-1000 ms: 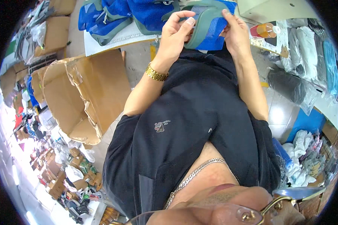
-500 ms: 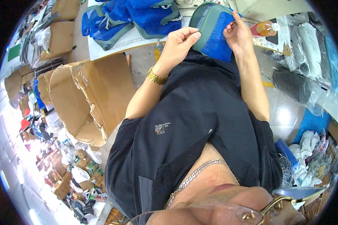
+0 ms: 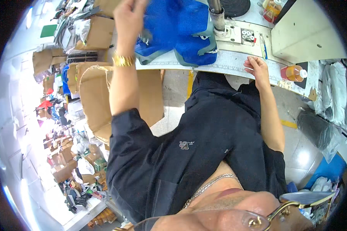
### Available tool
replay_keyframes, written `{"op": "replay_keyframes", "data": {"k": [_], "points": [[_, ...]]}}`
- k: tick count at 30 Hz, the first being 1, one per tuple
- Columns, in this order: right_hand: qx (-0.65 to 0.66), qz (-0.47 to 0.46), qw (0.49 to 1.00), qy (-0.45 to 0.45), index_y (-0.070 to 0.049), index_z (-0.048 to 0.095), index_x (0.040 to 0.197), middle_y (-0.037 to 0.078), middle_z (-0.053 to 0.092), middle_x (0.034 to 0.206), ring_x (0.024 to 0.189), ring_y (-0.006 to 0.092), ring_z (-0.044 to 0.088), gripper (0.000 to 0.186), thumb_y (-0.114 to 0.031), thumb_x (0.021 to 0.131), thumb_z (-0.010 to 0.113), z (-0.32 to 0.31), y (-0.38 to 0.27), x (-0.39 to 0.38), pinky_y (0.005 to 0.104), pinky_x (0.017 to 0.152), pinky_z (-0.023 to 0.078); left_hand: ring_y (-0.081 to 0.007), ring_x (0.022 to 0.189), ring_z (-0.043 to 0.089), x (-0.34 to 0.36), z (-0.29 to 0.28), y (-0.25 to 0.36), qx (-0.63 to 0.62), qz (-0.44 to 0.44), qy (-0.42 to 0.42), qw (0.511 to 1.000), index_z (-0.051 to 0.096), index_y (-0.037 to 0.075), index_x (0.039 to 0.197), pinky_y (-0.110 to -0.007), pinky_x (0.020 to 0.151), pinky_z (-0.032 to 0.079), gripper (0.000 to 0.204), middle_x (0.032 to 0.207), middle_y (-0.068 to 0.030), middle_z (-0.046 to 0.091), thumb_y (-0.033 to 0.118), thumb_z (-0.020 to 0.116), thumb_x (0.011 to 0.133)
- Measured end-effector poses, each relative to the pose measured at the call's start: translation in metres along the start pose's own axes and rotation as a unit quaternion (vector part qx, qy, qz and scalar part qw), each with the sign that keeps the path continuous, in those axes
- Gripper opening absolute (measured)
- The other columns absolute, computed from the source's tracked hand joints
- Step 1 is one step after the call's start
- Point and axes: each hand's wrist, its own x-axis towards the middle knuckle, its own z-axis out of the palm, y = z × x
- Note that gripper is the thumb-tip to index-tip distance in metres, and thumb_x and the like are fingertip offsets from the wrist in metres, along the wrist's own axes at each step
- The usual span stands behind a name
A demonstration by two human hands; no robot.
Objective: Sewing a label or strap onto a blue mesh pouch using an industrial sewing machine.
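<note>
My left hand [image 3: 130, 17], with a gold watch [image 3: 123, 61] on its wrist, is raised over the left side of a pile of blue mesh pieces [image 3: 173, 23] with grey-green edging. Its fingertips run out of view at the top, and the mesh just beside it is blurred, so its grip is hidden. Above the front edge of the white worktable [image 3: 235, 63] is my right hand [image 3: 259, 71]. Its fingers are loosely bent and apart, with nothing seen in them.
A sewing machine [image 3: 235, 36] with small white bobbins stands beyond my right hand. To its right are a bottle of amber liquid [image 3: 295, 73] and another bottle [image 3: 272, 10] farther back. An open cardboard box [image 3: 96, 100] stands at left. Plastic-wrapped bundles [image 3: 320, 123] lie at right.
The blue mesh piece with grey-green edging has left my right hand. My left hand has swung left and away over the pile. My right hand has lowered toward the table edge.
</note>
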Motion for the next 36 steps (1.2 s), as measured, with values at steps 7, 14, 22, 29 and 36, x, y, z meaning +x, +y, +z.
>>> {"op": "replay_keyframes", "data": {"k": [7,14,22,29,36], "points": [[-0.186,-0.17,0.964,0.087,0.0,0.066,0.108,0.003,0.067,0.092,0.081,0.0083,0.06,0.021,-0.014,0.093,0.065,-0.025,0.062,0.036,0.0236,0.074,0.048,-0.0444,0.112,0.056,0.053,0.083,0.036,-0.025,0.151,0.0,0.988,0.059,-0.008,0.115,-0.044,0.1,0.043,0.039,0.116,-0.0277,0.062,0.019,0.065,0.088],[-0.178,-0.182,0.963,0.085,-0.001,0.067,0.107,0.003,0.068,0.09,0.08,0.0099,0.061,0.018,-0.011,0.092,0.064,-0.02,0.068,0.031,0.0246,0.075,0.049,-0.0381,0.134,0.041,-0.074,0.204,-0.016,0.225,0.159,-0.15,0.95,0.051,0.009,0.136,-0.055,0.111,0.029,0.074,0.143,-0.0143,0.049,0.043,0.076,0.075],[-0.224,-0.194,0.952,0.073,0.0,0.066,0.109,0.004,0.068,0.092,0.081,0.0106,0.061,0.019,-0.009,0.092,0.063,-0.021,0.065,0.032,0.0262,0.078,0.05,-0.0318,0.086,0.063,-0.035,0.115,-0.052,0.034,0.108,0.176,0.978,0.072,0.01,0.087,-0.042,0.08,0.048,0.018,0.087,-0.0107,0.07,0.004,0.063,0.073],[-0.093,-0.134,0.984,-0.069,0.001,0.059,0.124,0.007,0.067,0.107,0.091,0.0116,0.062,0.035,-0.011,0.092,0.064,0.036,0.006,-0.003,0.0249,0.078,0.05,-0.0164,0.102,0.067,-0.111,0.033,-0.025,-0.294,0.007,0.152,0.944,0.07,-0.001,0.1,-0.026,0.089,0.05,0.018,0.11,-0.0123,0.072,-0.008,0.057,0.089],[0.018,-0.169,0.968,-0.187,-0.001,0.046,0.139,0.017,0.054,0.135,0.113,0.0273,0.06,0.06,-0.048,0.102,0.045,0.069,-0.076,-0.046,0.039,0.094,0.049,-0.0226,0.112,0.063,-0.175,0.072,-0.018,-0.618,-0.102,0.071,0.776,0.066,-0.003,0.109,-0.031,0.097,0.049,0.023,0.118,-0.0181,0.067,-0.012,0.053,0.092]]}}
